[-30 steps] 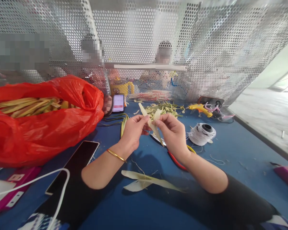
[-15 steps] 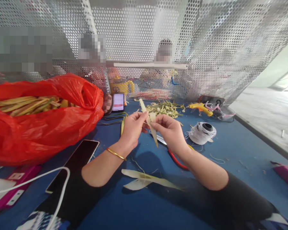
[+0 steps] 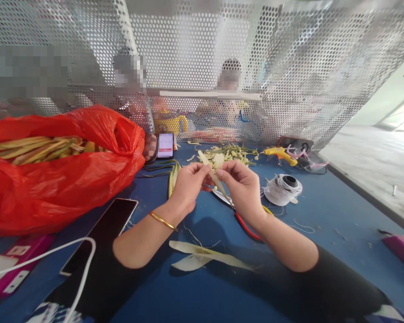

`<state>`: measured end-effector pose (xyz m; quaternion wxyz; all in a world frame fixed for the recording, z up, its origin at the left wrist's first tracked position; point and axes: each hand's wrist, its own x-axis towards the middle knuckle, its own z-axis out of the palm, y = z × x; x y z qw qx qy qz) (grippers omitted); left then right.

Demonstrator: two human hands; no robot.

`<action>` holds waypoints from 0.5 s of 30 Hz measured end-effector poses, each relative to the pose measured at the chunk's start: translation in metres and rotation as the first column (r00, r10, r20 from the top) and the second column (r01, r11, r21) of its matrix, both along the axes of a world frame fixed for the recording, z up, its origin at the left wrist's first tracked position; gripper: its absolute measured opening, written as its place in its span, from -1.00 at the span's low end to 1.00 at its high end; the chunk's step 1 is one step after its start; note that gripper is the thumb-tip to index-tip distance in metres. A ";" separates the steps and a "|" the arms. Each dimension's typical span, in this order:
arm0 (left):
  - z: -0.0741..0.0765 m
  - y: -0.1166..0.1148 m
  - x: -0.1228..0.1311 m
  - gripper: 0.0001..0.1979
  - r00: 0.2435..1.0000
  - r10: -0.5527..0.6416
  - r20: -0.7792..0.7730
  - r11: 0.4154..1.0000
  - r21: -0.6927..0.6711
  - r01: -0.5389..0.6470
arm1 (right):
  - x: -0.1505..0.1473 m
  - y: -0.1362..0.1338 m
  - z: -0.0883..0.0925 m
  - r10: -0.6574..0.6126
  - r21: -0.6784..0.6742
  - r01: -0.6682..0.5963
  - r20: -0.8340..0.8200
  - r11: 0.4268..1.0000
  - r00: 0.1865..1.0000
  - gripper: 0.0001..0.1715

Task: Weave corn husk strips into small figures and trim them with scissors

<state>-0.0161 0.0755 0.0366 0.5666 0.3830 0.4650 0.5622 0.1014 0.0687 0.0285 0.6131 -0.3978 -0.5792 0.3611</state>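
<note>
A pale leaf strip [image 3: 218, 181] is above the blue desk [image 3: 195, 296] — pinched by the left hand [image 3: 188, 186] and the right hand [image 3: 244, 186], thumb against fingers. Red-handled scissors [image 3: 247, 228] lie partly hidden below; green clippings [image 3: 237, 153] are heaped beyond — a white thread spool [image 3: 280, 190] to the right.

Left hand [image 3: 188, 185] and right hand [image 3: 243, 185], side by side near the centre of the frame, each in a thumb-and-finger pinch; left forearm [image 3: 144, 244] and right forearm [image 3: 289, 244] slant inward from the lower corners.
</note>
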 end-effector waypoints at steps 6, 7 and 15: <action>-0.002 0.001 -0.002 -0.89 0.996 0.043 -0.078 0.995 0.090 -0.035 | 0.003 0.001 0.005 0.155 -0.227 -0.155 -0.017 0.961 0.988 -0.78; -0.002 0.002 -0.002 -0.89 0.994 0.053 -0.094 0.994 0.104 -0.043 | 0.003 0.002 0.004 0.163 -0.247 -0.162 -0.014 0.955 0.986 -0.77; -0.005 0.002 -0.002 -0.79 0.999 -0.037 -0.031 0.993 0.115 0.040 | 0.001 0.003 -0.001 0.080 -0.243 -0.089 -0.045 0.966 0.996 -0.73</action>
